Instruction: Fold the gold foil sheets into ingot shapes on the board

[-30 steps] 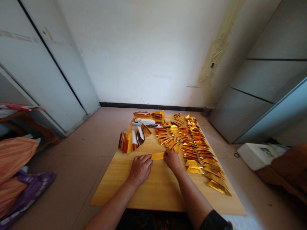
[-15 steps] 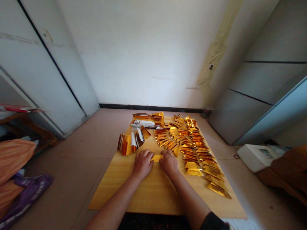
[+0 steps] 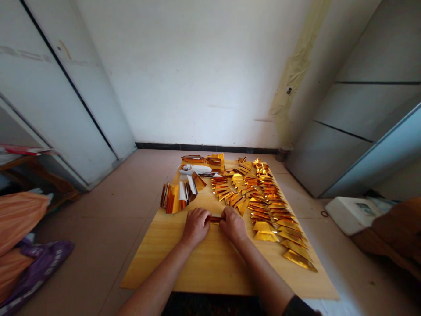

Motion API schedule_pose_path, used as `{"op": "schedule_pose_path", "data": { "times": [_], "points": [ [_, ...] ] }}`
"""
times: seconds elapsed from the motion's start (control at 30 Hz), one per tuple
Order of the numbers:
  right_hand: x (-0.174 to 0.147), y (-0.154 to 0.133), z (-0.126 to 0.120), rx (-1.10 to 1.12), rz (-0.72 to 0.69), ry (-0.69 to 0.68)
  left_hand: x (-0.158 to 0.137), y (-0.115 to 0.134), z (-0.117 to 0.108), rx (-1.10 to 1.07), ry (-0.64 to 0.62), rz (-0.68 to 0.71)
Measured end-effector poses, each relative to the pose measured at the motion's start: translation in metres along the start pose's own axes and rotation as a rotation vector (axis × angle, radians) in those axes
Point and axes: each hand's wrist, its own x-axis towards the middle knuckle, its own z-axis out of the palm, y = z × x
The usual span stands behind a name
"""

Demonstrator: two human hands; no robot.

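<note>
Between my two hands, just over the wooden board [image 3: 197,267], is a narrow folded piece of gold foil paper [image 3: 215,219]. My left hand [image 3: 197,226] is closed on its left end, and my right hand [image 3: 233,224] grips the right end. The fingertips curl round the paper and hide both ends. To the right, overlapping rows of folded gold foil papers [image 3: 265,228] spread over the board. Loose gold foil sheets [image 3: 173,198], curled and showing white backs, lie beyond my left hand.
A white tray-like item [image 3: 197,169] with a pale bundle sits near more gold sheets [image 3: 215,161] at the board's far side. Orange and purple bags [image 3: 39,267] lie on the floor at left. A white box [image 3: 348,215] stands to the right, before a grey cabinet [image 3: 332,140].
The gold paper has gone from a broad flat face to a thin, darker strip between my hands. My fingers have curled tighter around its ends.
</note>
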Motion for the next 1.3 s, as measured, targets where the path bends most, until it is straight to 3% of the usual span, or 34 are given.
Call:
{"op": "schedule_pose_path", "data": {
  "times": [0.1, 0.23, 0.4, 0.73, 1.3],
  "points": [
    [-0.002, 0.004, 0.002, 0.055, -0.053, 0.040, -0.001, 0.001, 0.000, -0.027, 0.069, 0.049],
    [-0.007, 0.009, 0.003, 0.072, -0.233, 0.130, -0.003, -0.001, 0.001, -0.053, 0.140, 0.124],
    [-0.017, 0.016, 0.001, -0.026, -0.362, 0.087, -0.010, -0.004, 0.001, -0.024, 0.065, 0.207],
    [-0.023, 0.025, 0.003, -0.048, -0.454, 0.076, -0.018, -0.006, 0.001, -0.058, 0.023, 0.262],
    [-0.024, 0.027, 0.007, -0.022, -0.433, 0.115, -0.021, -0.008, 0.003, -0.054, 0.032, 0.248]
  ]
}}
